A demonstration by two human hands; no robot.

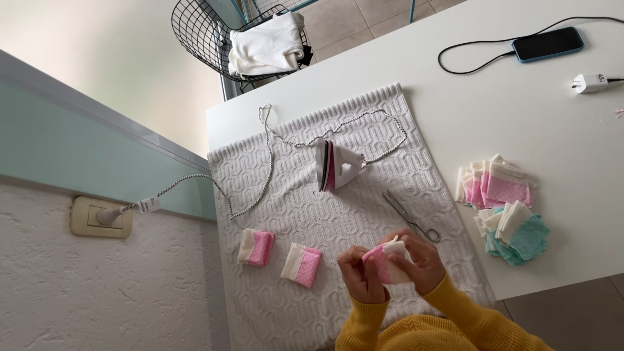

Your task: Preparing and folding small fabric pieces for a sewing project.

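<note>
Both hands, left (361,273) and right (422,260), pinched a pink-and-cream patch (385,259) over the towel (292,195), lifted clear for folding; scissors (411,218) and iron (337,166) lay near.

**Both hands drawn together, fingers pinched**

The left hand (359,273) and the right hand (422,260) met close in front of the body, knuckles nearly side by side. The left hand's fingers curled inward, fingertips pinched shut just left of the shared grip. The right hand cupped from the other side, thumb pressed over the top and fingers folded beneath. Both wrists bent toward each other, and yellow sleeves covered the forearms, which angled in from below.
</note>
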